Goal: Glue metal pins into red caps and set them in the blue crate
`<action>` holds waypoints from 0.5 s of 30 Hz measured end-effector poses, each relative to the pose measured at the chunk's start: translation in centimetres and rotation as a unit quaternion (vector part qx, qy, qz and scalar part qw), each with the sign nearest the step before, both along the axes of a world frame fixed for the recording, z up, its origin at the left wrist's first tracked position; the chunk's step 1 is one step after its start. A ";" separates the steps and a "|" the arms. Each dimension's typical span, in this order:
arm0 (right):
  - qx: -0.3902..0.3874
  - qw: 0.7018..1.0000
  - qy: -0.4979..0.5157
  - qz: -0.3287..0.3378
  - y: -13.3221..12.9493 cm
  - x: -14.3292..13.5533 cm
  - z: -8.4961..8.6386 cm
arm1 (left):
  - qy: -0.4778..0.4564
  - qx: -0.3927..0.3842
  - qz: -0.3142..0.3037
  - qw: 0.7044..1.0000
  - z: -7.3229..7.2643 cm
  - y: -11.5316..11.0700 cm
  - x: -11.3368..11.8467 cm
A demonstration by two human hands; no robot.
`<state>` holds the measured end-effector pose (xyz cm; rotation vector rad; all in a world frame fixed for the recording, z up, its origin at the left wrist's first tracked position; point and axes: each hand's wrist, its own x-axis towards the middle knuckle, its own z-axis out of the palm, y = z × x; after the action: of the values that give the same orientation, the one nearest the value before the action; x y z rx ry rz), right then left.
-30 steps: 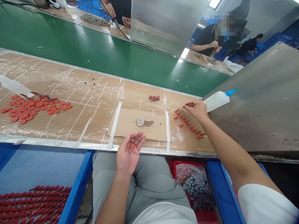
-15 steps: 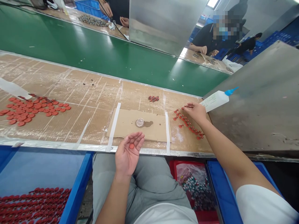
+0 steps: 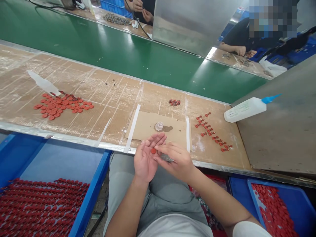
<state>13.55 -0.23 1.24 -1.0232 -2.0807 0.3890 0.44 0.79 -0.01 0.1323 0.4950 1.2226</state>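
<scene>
My left hand [image 3: 148,159] is palm up, fingers stretched out, with a small round red disc [image 3: 153,151] at the palm. Reaching over it from the right, my right hand [image 3: 176,159] has its thumb and fingertips at the disc's edge; the exact grip is partly hidden. Just beyond the hands, a small clear round cup [image 3: 159,126] stands on a taped cardboard piece [image 3: 144,126], a wet stain beside it. On the right, small red pieces with dark stems [image 3: 209,130] stand in rows. A small heap of red-and-dark parts [image 3: 174,102] lies farther back.
A white bottle with a blue nozzle [image 3: 247,109] leans by the metal panel [image 3: 278,138]. Red discs [image 3: 61,105] lie left near a white strip [image 3: 44,82]. Blue trays [image 3: 98,194] sit below the table edge. Beyond the green belt [image 3: 118,56], other people's hands [image 3: 147,14] work.
My right hand has come from the stemmed pieces on the right to the disc at my left palm. One stemmed piece now stands where its fingers were. The view has shifted left.
</scene>
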 end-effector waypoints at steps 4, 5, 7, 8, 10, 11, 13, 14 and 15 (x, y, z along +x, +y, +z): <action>0.000 0.997 0.030 -0.074 0.3 -1.4 -1.6 | -0.008 -0.006 0.005 1.000 -0.2 -0.3 0.0; -0.003 0.996 0.036 -0.080 0.4 -1.5 -1.8 | -0.010 -0.008 0.008 1.000 -0.3 -0.3 0.0; -0.019 0.996 0.036 -0.074 0.3 -1.5 -2.1 | -0.010 -0.010 0.015 1.000 -0.4 -0.3 -0.2; -0.029 0.997 0.035 -0.067 0.2 -1.6 -2.3 | -0.008 -0.010 0.020 1.000 -0.5 -0.3 -0.2; -0.057 0.995 0.049 -0.063 0.1 -1.6 -2.5 | -0.004 -0.008 0.026 1.000 -0.5 -0.3 -0.4; -0.084 0.991 0.072 -0.072 0.0 -1.6 -2.5 | -0.006 -0.007 0.024 1.000 -0.5 -0.3 -0.5; -0.184 0.965 0.155 -0.101 0.0 -1.5 -2.5 | -0.015 0.001 0.013 1.000 -0.5 -0.3 -0.6; -0.252 0.938 0.207 -0.114 0.0 -1.4 -2.4 | -0.017 0.006 0.008 1.000 -0.5 -0.2 -0.7; -0.319 0.903 0.259 -0.122 0.0 -1.3 -2.3 | -0.016 0.014 0.004 1.000 -0.5 -0.2 -0.7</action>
<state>12.22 -0.21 -1.02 -1.3498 -1.3351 1.1267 -0.26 0.57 -0.47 0.1333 0.4514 1.2382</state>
